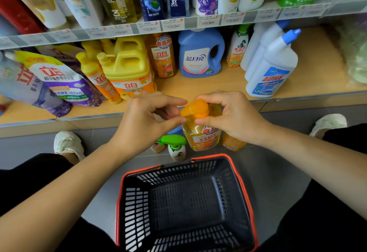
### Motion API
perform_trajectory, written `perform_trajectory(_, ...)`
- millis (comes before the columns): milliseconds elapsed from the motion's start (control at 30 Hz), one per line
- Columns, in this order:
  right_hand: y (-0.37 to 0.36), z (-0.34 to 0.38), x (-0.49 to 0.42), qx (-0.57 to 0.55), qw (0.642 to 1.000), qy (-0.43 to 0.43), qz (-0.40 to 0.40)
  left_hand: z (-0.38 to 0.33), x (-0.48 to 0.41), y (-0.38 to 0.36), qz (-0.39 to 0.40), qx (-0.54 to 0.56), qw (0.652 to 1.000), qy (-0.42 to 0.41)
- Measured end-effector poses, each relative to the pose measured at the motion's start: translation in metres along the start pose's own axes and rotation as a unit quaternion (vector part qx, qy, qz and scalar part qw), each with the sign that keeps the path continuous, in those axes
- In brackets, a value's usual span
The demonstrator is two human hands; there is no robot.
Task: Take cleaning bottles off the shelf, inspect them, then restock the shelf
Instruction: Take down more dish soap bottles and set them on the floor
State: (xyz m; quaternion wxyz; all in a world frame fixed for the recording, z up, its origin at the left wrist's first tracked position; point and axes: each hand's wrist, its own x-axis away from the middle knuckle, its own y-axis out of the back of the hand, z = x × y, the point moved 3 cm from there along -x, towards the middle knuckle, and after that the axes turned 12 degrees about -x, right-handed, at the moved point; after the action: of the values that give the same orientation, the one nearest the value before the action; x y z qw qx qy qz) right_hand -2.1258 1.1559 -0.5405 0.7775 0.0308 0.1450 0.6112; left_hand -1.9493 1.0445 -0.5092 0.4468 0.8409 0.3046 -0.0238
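From the head camera, the orange pump bottle (202,135) sits between both hands, in front of the lower shelf (198,87) and above the grey floor (278,172). It is clear plastic filled with amber liquid, has a red-and-white label, and is topped by a glossy orange pump head (195,108) with its spout turned to the left. The right hand (232,116) grips the bottle at the neck, with fingers curled over the top and the thumb beneath the pump. The left hand (147,120) pinches the spout tip between thumb and forefinger. Its base may rest on the floor or hang just above it; the angle does not settle that.

The lower shelf is pale wood-look board with a metal front edge. On it stand yellow handled jugs (127,68), a blue detergent jug (200,55), white angled-neck bottles with blue caps (272,66) and soft purple refill pouches (65,80). A strip of price tags (172,24) fronts the shelf above.

On the smooth floor, a green-capped spray bottle (175,146) stands just beside the held bottle. Nearer the camera is a black lattice-walled plastic basket (245,182) with an orange-red rim. White shoes (67,144) flank the scene.
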Motion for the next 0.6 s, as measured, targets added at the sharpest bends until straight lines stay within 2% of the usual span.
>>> perform_trajectory(167,0.0,0.002,0.0,-0.014,0.999,-0.025,0.031,0.001,-0.005,0.004,0.016,-0.04,0.994,-0.096)
perform_trajectory(300,0.001,0.002,0.0,-0.009,0.998,-0.034,0.057,0.002,-0.005,0.004,0.025,-0.039,0.991,-0.126)
perform_trajectory(433,0.005,0.001,-0.002,-0.011,0.998,-0.038,0.056,0.006,-0.004,-0.001,0.019,-0.041,0.993,-0.113)
perform_trajectory(600,0.021,0.005,-0.011,-0.045,0.998,-0.045,0.019,0.025,-0.001,-0.032,0.059,-0.003,0.998,-0.016)
